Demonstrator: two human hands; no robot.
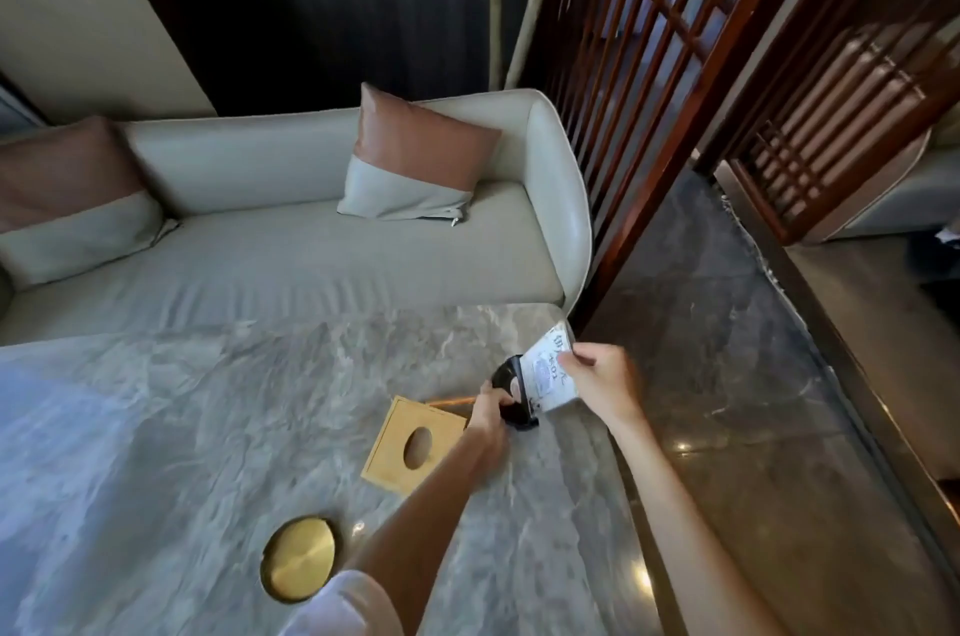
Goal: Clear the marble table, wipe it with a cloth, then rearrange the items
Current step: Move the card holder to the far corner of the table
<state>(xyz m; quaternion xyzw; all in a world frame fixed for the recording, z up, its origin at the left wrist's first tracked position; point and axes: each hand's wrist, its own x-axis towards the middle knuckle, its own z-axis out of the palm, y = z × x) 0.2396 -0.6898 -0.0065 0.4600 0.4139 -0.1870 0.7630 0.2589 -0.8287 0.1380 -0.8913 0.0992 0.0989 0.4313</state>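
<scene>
I see the white printed card [551,372] in its black stand [511,396] at the marble tabletop's [208,427] right edge; my right hand [602,383] pinches the card, my left hand [491,414] grips the stand, beside the wooden tissue box [410,443].

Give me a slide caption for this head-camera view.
Left hand steadies a black stand while right hand holds its white card over the marble table.
</scene>
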